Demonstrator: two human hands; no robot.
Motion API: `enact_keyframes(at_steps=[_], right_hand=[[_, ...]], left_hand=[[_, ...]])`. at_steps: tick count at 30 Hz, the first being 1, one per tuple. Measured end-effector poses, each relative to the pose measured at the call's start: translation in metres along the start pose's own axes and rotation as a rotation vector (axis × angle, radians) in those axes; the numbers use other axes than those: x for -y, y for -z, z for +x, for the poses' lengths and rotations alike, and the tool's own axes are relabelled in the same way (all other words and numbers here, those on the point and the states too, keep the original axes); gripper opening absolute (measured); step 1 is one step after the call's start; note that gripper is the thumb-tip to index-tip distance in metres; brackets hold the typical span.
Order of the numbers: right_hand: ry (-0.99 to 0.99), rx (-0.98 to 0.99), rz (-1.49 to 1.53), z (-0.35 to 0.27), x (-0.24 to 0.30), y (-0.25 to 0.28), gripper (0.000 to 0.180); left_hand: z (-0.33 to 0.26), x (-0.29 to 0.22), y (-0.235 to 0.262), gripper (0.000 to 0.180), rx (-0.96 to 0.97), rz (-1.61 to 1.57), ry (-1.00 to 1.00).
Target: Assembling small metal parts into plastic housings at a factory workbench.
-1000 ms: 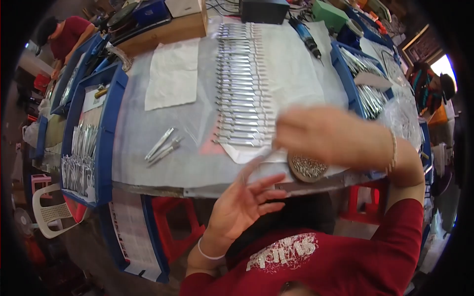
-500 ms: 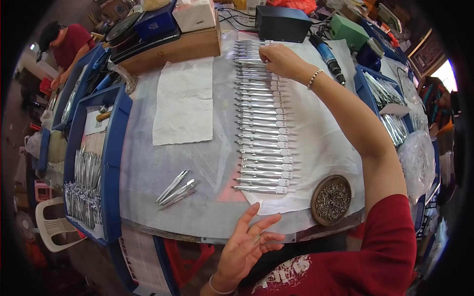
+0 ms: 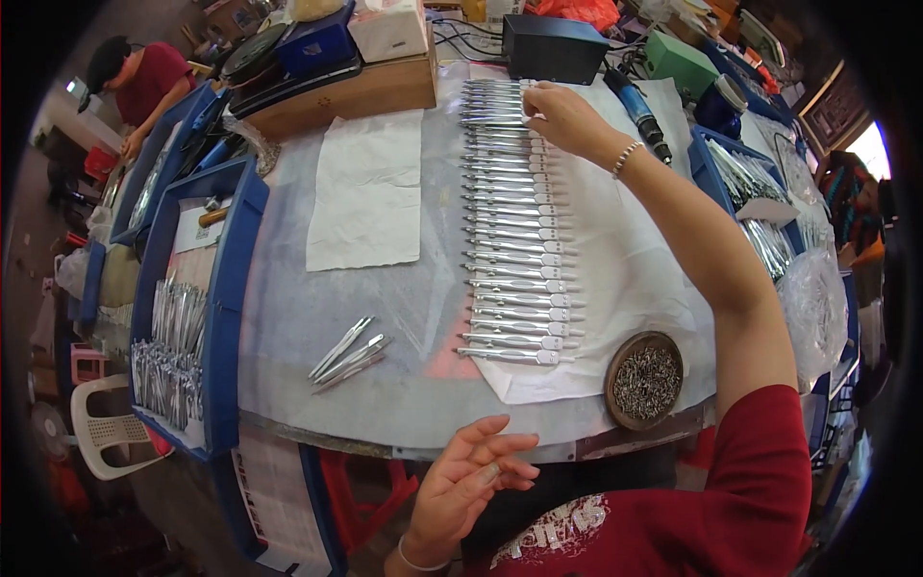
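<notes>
The right hand (image 3: 567, 117) is at the far end of the row of silver metal tools (image 3: 519, 260), its fingertips drawn together over the wider ends; whether they pinch a small piece, I cannot tell. The row runs from beneath that hand back toward the left hand (image 3: 466, 486), which hangs off the near edge of the counter (image 3: 404, 404), palm up, fingers half curled and slightly apart. Whether anything lies in its palm is hidden.

To work well here, the right hand should come down from above with the wrist raised, so the bracelet (image 3: 627, 159) clears the tools just below it. The tools lie close together, so a light fingertip touch on one at a time should spare its neighbours. Tugging the white cloth (image 3: 625, 250) under the hand could skew the whole row.

The round bowl of small metal pieces (image 3: 644, 380), to the right of the left hand, sits near the right forearm; keeping that elbow high should avoid tipping it.
</notes>
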State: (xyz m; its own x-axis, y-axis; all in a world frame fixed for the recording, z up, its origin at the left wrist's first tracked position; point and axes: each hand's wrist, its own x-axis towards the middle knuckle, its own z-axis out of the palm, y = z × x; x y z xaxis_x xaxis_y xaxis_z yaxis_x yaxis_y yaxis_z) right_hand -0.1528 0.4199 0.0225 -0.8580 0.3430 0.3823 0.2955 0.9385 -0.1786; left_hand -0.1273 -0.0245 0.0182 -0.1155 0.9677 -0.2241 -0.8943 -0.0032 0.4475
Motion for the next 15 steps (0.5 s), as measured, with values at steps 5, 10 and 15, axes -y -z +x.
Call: enact_keyframes(at_steps=[5, 10, 15], right_hand=[[0.082, 0.19, -0.023, -0.045, 0.057, 0.07, 0.017], [0.105, 0.437, -0.008, -0.148, 0.151, 0.153, 0.011], [0.261, 0.83, 0.497, -0.259, 0.211, 0.181, 0.023]], left_hand=[[-0.035, -0.021, -0.003, 0.026, -0.198, 0.298, -0.285], [-0.042, -0.066, 0.001, 0.016, -0.448, 0.936, -0.62], [-0.006, -0.122, 0.038, 0.016, -0.538, 1.768, -0.767]])
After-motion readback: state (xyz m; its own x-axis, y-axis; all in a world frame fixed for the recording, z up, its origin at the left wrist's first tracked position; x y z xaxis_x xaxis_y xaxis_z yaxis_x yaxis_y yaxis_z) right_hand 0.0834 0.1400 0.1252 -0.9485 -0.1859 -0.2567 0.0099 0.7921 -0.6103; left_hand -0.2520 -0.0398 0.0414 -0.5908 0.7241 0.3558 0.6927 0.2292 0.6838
